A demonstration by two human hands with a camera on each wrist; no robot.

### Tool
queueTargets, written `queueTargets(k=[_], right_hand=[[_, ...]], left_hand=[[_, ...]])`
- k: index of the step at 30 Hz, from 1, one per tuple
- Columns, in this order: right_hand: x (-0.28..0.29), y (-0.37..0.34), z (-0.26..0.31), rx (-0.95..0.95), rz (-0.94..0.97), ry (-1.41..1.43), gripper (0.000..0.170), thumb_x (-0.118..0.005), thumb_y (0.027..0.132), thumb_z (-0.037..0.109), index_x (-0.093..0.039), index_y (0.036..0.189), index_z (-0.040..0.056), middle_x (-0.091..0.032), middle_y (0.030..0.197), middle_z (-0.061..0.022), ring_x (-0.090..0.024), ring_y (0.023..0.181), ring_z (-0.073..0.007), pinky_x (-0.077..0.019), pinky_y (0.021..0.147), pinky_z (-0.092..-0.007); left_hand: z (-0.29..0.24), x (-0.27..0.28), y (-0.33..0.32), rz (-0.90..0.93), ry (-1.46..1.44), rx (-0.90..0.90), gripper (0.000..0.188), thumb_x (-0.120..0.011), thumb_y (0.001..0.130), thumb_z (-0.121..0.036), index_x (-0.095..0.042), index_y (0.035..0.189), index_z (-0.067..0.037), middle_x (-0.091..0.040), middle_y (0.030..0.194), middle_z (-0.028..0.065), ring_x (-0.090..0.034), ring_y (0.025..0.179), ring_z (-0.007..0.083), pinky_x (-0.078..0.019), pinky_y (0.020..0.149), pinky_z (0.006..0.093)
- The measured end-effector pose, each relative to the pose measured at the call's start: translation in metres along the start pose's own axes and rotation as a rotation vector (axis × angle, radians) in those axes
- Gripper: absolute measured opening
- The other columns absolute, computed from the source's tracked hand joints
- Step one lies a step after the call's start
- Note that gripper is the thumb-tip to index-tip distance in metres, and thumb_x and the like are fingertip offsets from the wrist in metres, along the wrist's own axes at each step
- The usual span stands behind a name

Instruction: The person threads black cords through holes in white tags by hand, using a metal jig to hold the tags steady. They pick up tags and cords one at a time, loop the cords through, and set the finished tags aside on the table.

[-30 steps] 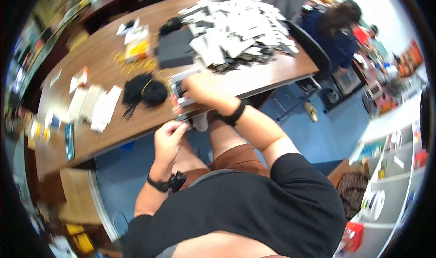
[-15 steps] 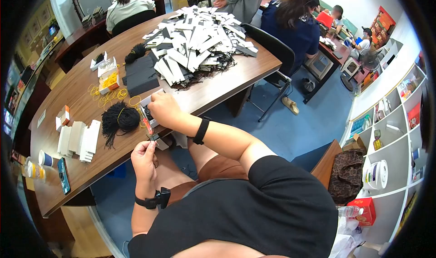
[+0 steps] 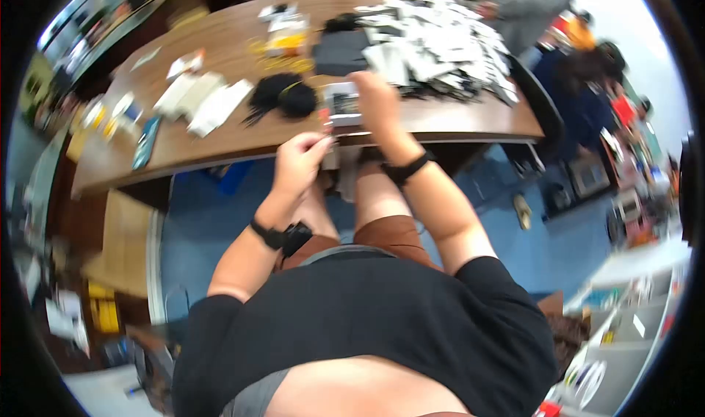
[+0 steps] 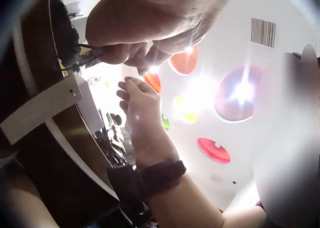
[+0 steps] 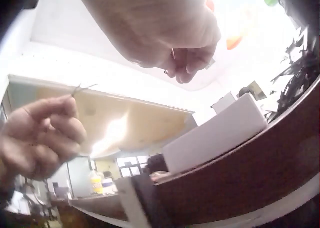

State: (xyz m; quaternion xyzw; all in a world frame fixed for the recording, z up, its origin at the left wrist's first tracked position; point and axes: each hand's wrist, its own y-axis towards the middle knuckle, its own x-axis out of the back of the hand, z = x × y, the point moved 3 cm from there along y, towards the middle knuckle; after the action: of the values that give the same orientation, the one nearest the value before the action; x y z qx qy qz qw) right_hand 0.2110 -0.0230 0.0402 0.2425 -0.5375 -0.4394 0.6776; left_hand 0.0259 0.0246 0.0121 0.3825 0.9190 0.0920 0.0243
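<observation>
My left hand (image 3: 297,163) is in front of the table edge, pinching a thin dark cord (image 5: 82,89) between thumb and forefinger. My right hand (image 3: 378,108) is raised by the right side of a small white open box (image 3: 344,120) with dark bits inside. Its fingers curl together in the right wrist view, and a small dark-tipped piece (image 5: 166,72) pokes out under them. A white tag (image 4: 40,108) with a punched hole juts past the table edge below my left hand. Left of the box lies a bundle of black cords (image 3: 283,97), tied with yellow.
Behind the box are a dark flat stack (image 3: 341,53) and a large heap of white and black tags (image 3: 433,46). White box strips (image 3: 198,101), a phone (image 3: 146,144) and a yellow-filled box (image 3: 286,42) stand to the left. Other people are around the far side.
The right hand has lifted away from the white box, where its fingers were inside. The left hand stays pinched near the table edge. The head view has swung about.
</observation>
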Motion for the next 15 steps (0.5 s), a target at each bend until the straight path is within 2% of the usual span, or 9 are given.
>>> queueTargets(k=[1,2,6,7,10,11,14,15], right_hand=[[0.009,0.001,0.003,-0.033,-0.047,0.117,0.012,-0.055,0.082,0.006,-0.063,0.091,0.0050,-0.064,0.082,-0.0109,-0.062,0.073,-0.0279,-0.0490,0.065,-0.0362],[0.013,0.000,0.001,-0.030,-0.117,0.237,0.012,-0.057,0.085,0.007,-0.064,0.094,0.0051,-0.065,0.079,-0.0096,-0.061,0.068,-0.0213,-0.0476,0.061,-0.0315],[0.026,-0.017,0.008,-0.578,0.221,0.878,0.015,-0.056,0.088,0.007,-0.065,0.099,0.0005,-0.063,0.077,-0.0033,-0.051,0.064,-0.0058,-0.0431,0.059,-0.0194],[0.025,-0.024,0.013,-0.755,0.275,1.135,0.018,-0.055,0.089,0.007,-0.063,0.103,-0.0006,-0.063,0.079,-0.0017,-0.054,0.065,-0.0071,-0.0443,0.061,-0.0191],[0.038,-0.033,0.031,-0.986,0.409,1.518,0.023,-0.054,0.091,0.008,-0.058,0.112,0.0003,-0.060,0.082,-0.0010,-0.053,0.068,-0.0061,-0.0434,0.060,-0.0174],[0.039,-0.035,0.032,-0.991,0.475,1.614,0.027,-0.055,0.090,0.008,-0.056,0.116,0.0008,-0.060,0.082,-0.0024,-0.054,0.067,-0.0068,-0.0440,0.060,-0.0174],[0.048,-0.036,0.043,-1.015,0.496,1.705,0.025,-0.055,0.089,0.005,-0.055,0.114,-0.0005,-0.063,0.086,-0.0081,-0.056,0.068,-0.0079,-0.0474,0.061,-0.0175],[0.050,-0.036,0.045,-1.019,0.487,1.728,0.020,-0.057,0.088,0.004,-0.056,0.108,0.0009,-0.063,0.085,-0.0094,-0.058,0.069,-0.0089,-0.0480,0.059,-0.0178]], left_hand=[[-0.005,-0.001,-0.003,-0.014,-0.076,0.109,0.016,-0.065,0.084,-0.012,-0.066,0.087,0.004,-0.063,0.076,0.0024,-0.052,0.070,0.0068,-0.0426,0.063,0.0222],[-0.005,-0.003,-0.001,-0.027,-0.147,0.068,0.015,-0.065,0.083,-0.012,-0.066,0.086,0.003,-0.063,0.077,0.0024,-0.053,0.070,0.0063,-0.0428,0.063,0.0221],[-0.009,-0.001,0.000,-0.034,-0.168,-0.085,0.014,-0.065,0.084,-0.010,-0.065,0.088,0.003,-0.064,0.076,0.0021,-0.054,0.069,0.0060,-0.0438,0.064,0.0211],[-0.008,-0.001,-0.001,-0.032,-0.183,-0.052,0.014,-0.065,0.084,-0.010,-0.065,0.088,0.003,-0.064,0.077,0.0022,-0.054,0.070,0.0063,-0.0444,0.065,0.0212],[-0.010,0.000,-0.003,-0.021,-0.108,-0.100,0.015,-0.063,0.085,-0.009,-0.064,0.091,0.004,-0.063,0.079,0.0030,-0.055,0.070,0.0062,-0.0445,0.064,0.0205],[-0.010,0.001,-0.004,-0.017,-0.094,-0.104,0.012,-0.063,0.085,-0.008,-0.064,0.089,0.003,-0.063,0.079,0.0027,-0.054,0.071,0.0058,-0.0439,0.064,0.0200],[-0.025,0.001,-0.012,-0.010,-0.035,-0.152,0.010,-0.064,0.084,-0.007,-0.064,0.088,0.002,-0.063,0.078,0.0019,-0.053,0.070,0.0054,-0.0431,0.064,0.0195],[-0.026,0.002,-0.013,0.003,-0.014,-0.126,0.008,-0.063,0.083,-0.004,-0.063,0.088,0.003,-0.062,0.080,0.0037,-0.056,0.072,0.0071,-0.0458,0.067,0.0224]])
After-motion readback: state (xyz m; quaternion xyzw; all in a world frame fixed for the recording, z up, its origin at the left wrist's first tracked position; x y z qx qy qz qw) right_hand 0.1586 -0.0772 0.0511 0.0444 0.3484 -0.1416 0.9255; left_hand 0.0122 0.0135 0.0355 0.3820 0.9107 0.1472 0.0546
